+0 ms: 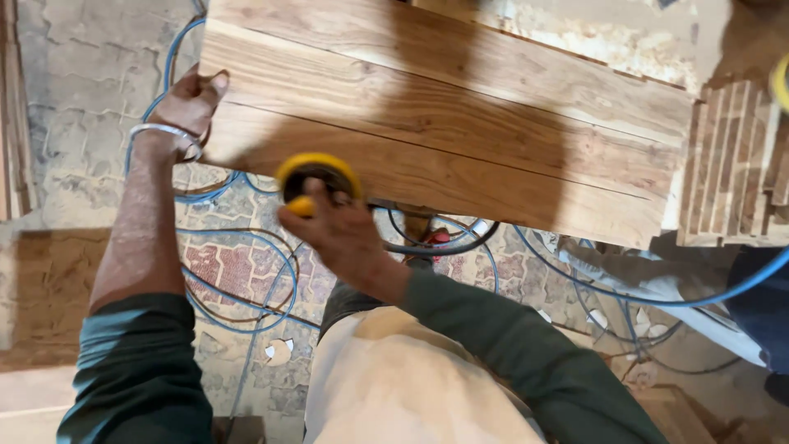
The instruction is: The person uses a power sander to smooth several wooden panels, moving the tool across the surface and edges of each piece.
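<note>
A wide wooden panel of joined boards fills the upper middle of the head view. My left hand grips its near left corner, thumb on top; a metal bangle sits on that wrist. My right hand is closed around a yellow-rimmed round sander, which presses against the panel's near edge. Both forearms wear dark green sleeves, the left pushed up.
Blue hoses coil over the patterned stone floor under the panel. A stack of small wooden blocks stands at the right. Another person's dark trouser leg shows at the far right. Boards lie at the lower left.
</note>
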